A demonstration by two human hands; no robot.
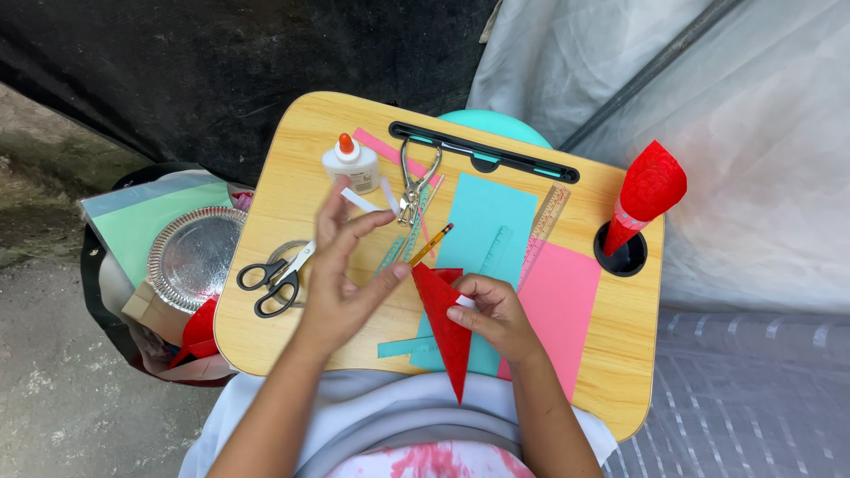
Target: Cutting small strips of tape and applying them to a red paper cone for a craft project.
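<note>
My right hand grips a red paper cone that points down toward my lap. My left hand is raised over the wooden lap tray, fingers spread and holding nothing, its fingertips just left of the cone's wide end. Just beyond the cone lies a pencil. Black-handled scissors rest left of my left hand. A white glue bottle with an orange cap and a metal hole punch sit further back.
Teal paper, pink paper and a ruler lie on the tray. Another red cone stands in the tray's cup hole at the right. A bag at left holds a silver foil plate and green paper.
</note>
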